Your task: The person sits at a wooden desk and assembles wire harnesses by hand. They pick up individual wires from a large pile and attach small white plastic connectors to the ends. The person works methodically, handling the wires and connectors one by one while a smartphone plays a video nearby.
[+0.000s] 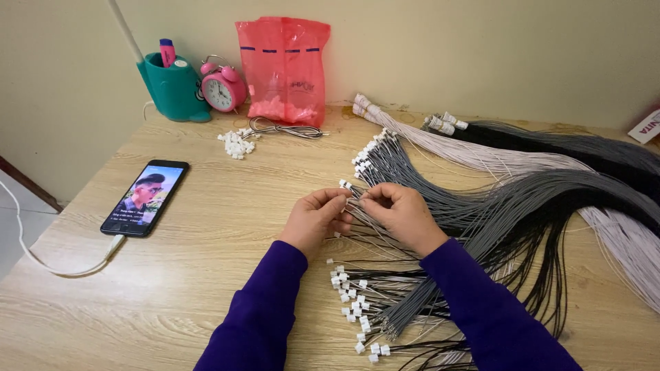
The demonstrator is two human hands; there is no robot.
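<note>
My left hand (315, 220) and my right hand (402, 216) meet over the middle of the wooden table (206, 261), both pinching thin grey wires (357, 209) that end in small white connectors (345, 184). A fan of grey and black wires (481, 206) spreads from my hands to the right. Below my forearms lies another bundle of wires tipped with white connectors (354, 309). Purple sleeves cover both arms.
A phone (145, 197) with a lit screen lies at the left, a white cable (41, 261) plugged in. At the back stand a teal holder (172, 86), a pink alarm clock (222, 88) and a red plastic bag (284, 69). Loose white connectors (237, 143) lie nearby. White wire bundles (440, 141) run right.
</note>
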